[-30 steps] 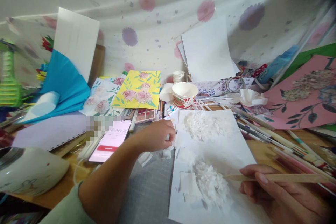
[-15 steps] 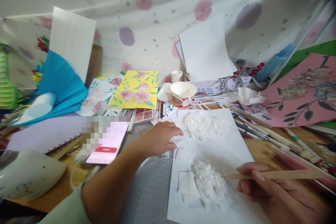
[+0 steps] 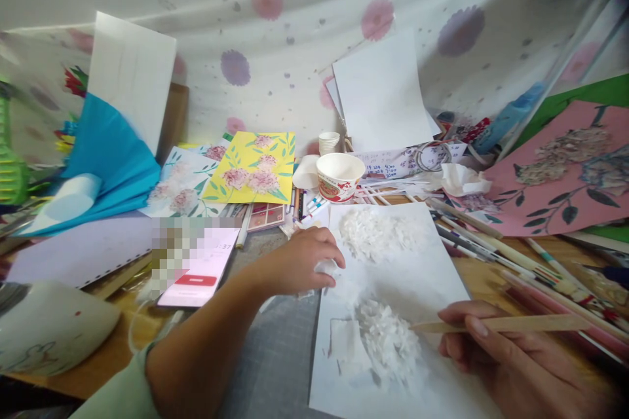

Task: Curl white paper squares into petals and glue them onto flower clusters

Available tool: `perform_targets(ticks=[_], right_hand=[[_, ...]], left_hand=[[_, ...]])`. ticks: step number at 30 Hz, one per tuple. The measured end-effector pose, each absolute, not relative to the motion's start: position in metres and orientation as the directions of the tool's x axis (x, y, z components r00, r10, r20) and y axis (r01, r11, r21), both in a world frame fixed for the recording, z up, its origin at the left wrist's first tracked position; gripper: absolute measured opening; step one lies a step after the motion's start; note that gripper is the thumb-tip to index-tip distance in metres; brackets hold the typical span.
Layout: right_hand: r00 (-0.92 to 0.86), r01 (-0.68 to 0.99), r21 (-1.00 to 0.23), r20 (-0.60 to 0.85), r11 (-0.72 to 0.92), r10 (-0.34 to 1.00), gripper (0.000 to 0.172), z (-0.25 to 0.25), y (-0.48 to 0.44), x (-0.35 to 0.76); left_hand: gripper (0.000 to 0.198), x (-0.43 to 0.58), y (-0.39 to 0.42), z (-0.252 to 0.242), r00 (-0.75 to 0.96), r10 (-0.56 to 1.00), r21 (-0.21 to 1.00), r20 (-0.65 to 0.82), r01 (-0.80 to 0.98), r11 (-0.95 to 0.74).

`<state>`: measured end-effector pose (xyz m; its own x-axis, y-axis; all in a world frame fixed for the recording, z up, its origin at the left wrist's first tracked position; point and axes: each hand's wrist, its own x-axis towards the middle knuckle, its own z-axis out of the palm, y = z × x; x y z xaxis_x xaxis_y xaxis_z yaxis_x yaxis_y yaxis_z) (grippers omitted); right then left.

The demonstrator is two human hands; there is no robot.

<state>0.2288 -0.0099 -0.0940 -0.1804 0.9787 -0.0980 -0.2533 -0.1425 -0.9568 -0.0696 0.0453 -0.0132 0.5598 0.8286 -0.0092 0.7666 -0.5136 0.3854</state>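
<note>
A white sheet lies on a grey cutting mat in front of me. Two clusters of white paper petals are stuck on it, a far cluster and a near cluster. My left hand rests at the sheet's left edge, fingers curled over a small white paper scrap. My right hand grips a thin wooden stick whose tip points at the near cluster.
A phone lies left of the mat. A paper bowl and yellow flower card stand behind. Pencils and brushes lie to the right beside a pink flower card. A white mug sits near left.
My left hand slid a little right and toward me along the sheet's edge, its fingers closing over a paper scrap. The stick's tip shifted slightly left toward the near cluster.
</note>
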Motion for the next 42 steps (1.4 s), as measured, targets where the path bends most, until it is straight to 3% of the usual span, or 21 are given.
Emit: perform_targets(ticks=[6,20,22,25,28,34,38,42], right_hand=[[-0.179,-0.264,-0.953,-0.102,-0.147,0.979,0.021,-0.093,-0.009,0.229],[-0.167,-0.262,-0.959,-0.062,-0.105,0.984,0.024,-0.079,-0.009,0.221],[-0.176,-0.270,-0.958,-0.047,-0.094,0.983,0.024,-0.075,-0.009,0.219],[-0.190,-0.284,-0.956,-0.014,-0.068,0.982,0.023,-0.073,-0.010,0.217],[-0.188,-0.286,-0.958,0.049,-0.006,0.981,0.022,-0.072,-0.011,0.218],[-0.257,-0.145,-0.975,0.199,0.166,0.946,0.024,-0.055,-0.025,0.222],[-0.400,0.100,-0.919,0.313,0.380,0.861,0.024,-0.042,-0.030,0.221],[-0.467,0.183,-0.831,0.396,0.525,0.791,0.024,-0.042,-0.028,0.216]], left_hand=[[0.006,-0.058,0.040,-0.017,0.546,0.834,0.364,-0.084,0.796,-0.484],[0.010,-0.067,0.041,-0.007,0.487,0.872,0.472,-0.045,0.780,-0.411],[0.009,-0.061,0.035,-0.005,0.490,0.872,0.540,-0.010,0.736,-0.408],[0.016,-0.047,0.024,-0.006,0.511,0.858,0.749,0.052,0.549,-0.372],[0.022,-0.031,0.013,-0.009,0.528,0.850,0.875,0.006,0.408,-0.259],[0.014,-0.008,0.005,-0.019,0.497,0.849,0.814,-0.178,0.559,-0.156],[0.014,-0.003,0.004,-0.021,0.506,0.844,0.754,-0.179,0.622,-0.213],[0.014,0.000,0.002,-0.021,0.525,0.836,0.678,-0.159,0.674,-0.294]])
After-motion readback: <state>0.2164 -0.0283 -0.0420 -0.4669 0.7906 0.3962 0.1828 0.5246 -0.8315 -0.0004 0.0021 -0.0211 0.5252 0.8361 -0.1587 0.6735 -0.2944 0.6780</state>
